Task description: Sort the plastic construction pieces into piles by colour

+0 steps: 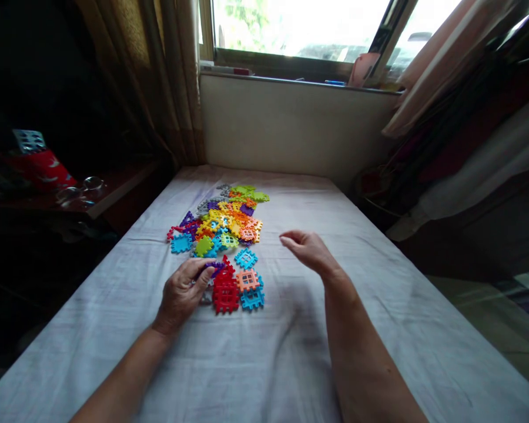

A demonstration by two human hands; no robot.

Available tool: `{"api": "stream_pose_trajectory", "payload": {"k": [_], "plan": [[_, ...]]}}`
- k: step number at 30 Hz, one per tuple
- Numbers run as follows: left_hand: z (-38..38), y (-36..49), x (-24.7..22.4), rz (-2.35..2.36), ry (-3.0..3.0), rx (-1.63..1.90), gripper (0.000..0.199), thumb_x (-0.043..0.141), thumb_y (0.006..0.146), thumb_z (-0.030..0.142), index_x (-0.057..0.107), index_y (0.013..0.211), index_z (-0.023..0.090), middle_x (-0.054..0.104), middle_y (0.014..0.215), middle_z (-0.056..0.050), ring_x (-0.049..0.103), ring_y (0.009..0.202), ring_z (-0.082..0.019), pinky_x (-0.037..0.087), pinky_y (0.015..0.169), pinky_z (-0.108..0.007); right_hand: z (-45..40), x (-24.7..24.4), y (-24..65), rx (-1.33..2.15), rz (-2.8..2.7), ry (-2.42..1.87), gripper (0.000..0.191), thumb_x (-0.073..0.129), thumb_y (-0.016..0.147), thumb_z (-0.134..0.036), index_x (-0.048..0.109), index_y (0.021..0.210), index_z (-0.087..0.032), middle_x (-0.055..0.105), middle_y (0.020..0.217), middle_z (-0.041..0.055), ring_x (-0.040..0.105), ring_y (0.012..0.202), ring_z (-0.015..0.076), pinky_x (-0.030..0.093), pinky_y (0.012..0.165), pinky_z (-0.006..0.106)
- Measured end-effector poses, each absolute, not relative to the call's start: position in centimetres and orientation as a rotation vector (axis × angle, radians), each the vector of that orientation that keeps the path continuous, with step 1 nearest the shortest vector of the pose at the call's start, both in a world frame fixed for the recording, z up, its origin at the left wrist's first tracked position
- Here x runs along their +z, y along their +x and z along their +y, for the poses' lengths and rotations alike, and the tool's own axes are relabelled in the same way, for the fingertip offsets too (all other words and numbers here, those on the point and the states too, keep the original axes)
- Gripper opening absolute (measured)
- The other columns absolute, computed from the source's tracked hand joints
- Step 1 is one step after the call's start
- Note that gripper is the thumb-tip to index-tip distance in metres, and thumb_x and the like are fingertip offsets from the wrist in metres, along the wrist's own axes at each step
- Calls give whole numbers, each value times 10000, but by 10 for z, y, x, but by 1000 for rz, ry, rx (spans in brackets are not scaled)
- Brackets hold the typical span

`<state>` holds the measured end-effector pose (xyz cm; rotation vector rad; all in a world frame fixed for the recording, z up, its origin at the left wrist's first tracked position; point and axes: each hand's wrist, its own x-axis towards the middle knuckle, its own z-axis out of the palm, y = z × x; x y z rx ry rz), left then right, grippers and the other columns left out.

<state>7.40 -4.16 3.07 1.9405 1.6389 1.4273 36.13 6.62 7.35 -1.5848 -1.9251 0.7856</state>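
Note:
My left hand (183, 294) is closed on a purple interlocking plastic piece (214, 268), pinched between thumb and fingers. Just right of it lie red notched pieces (226, 294), with a red pointed part at their top. Grey pieces (207, 295) show partly under my left hand. Beside the red ones are an orange window piece (247, 281), a blue piece (253, 298) and another blue piece (245, 258). My right hand (311, 249) hovers right of these, thumb and fingers drawn together, with no piece visible in them.
A heap of mixed coloured interlocking pieces (229, 220) spreads farther back on the white sheet (300, 205). At left a dark side table (114, 182) holds a red container (44, 169) and glasses (81, 189). Hanging clothes (467, 153) line the right; a window ledge stands behind.

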Motion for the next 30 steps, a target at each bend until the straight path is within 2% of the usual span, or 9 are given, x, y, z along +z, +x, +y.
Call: {"api": "stream_pose_trajectory", "payload": {"k": [3, 5, 8, 13, 15, 17, 21, 25, 30], "plan": [[-32, 93, 38, 1543, 1894, 1379, 336, 549, 920, 493, 736, 1005, 227, 753, 984, -55, 696, 942, -201, 556, 884, -322, 52, 68, 322, 1088, -2057, -1181, 280, 657, 830, -364, 761, 1026, -195, 768, 944, 31, 668, 802, 145, 497, 698, 232], [-25, 104, 38, 1497, 1874, 1393, 345, 545, 923, 495, 734, 1009, 220, 752, 999, -63, 697, 961, -206, 555, 896, -333, 44, 64, 303, 1158, -2070, -1058, 278, 682, 811, -344, 756, 1029, -188, 761, 929, 26, 652, 795, 133, 485, 682, 220], [-18, 115, 34, 1452, 1849, 1445, 342, 542, 930, 487, 729, 1015, 213, 751, 995, -66, 698, 956, -205, 560, 882, -337, 41, 58, 289, 1164, -2034, -996, 189, 647, 829, -306, 758, 916, -181, 740, 827, 6, 623, 728, 112, 463, 649, 210], [-15, 103, 28, 1568, 1928, 1502, 375, 543, 933, 475, 680, 1168, 218, 727, 948, -46, 684, 823, -168, 566, 797, -298, 62, 57, 318, 1101, -1946, -1114, 172, 646, 802, -317, 747, 821, -178, 728, 745, -1, 617, 671, 123, 466, 644, 231], [-8, 81, 30, 1713, 1991, 1511, 364, 533, 931, 470, 686, 1147, 221, 723, 966, -45, 681, 853, -175, 557, 837, -303, 75, 56, 349, 1010, -1815, -1283, 185, 643, 796, -327, 754, 847, -189, 753, 790, 14, 647, 708, 141, 484, 679, 245], [7, 53, 34, 1943, 2012, 1463, 337, 516, 923, 453, 708, 1078, 225, 729, 1012, -54, 680, 920, -197, 541, 890, -318, 85, 52, 384, 887, -1687, -1531, 195, 645, 775, -331, 760, 850, -193, 748, 755, 19, 645, 658, 143, 466, 626, 241], [49, 2, 37, 2321, 1987, 962, 329, 528, 855, 377, 724, 1073, 227, 711, 1160, -81, 655, 1063, -244, 506, 961, -356, 97, 37, 436, 769, -1574, -1778, 229, 649, 748, -351, 766, 846, -180, 750, 731, 34, 652, 621, 154, 457, 595, 246], [79, -20, 36, 2464, 1966, 451, 363, 565, 813, 433, 733, 1087, 264, 652, 1326, -84, 602, 1201, -301, 475, 989, -418, 99, 30, 448, 735, -1619, -1866, 229, 631, 757, -344, 774, 837, -184, 767, 769, 45, 688, 697, 174, 478, 649, 254], [91, -20, 41, 2409, 1951, 346, 310, 613, 757, 468, 732, 952, 258, 732, 1142, -75, 639, 1132, -310, 498, 882, -378, 98, 37, 450, 494, -1587, -2034, 301, 600, 823, -392, 779, 979, -207, 780, 884, 57, 705, 813, 194, 500, 737, 277]]}}
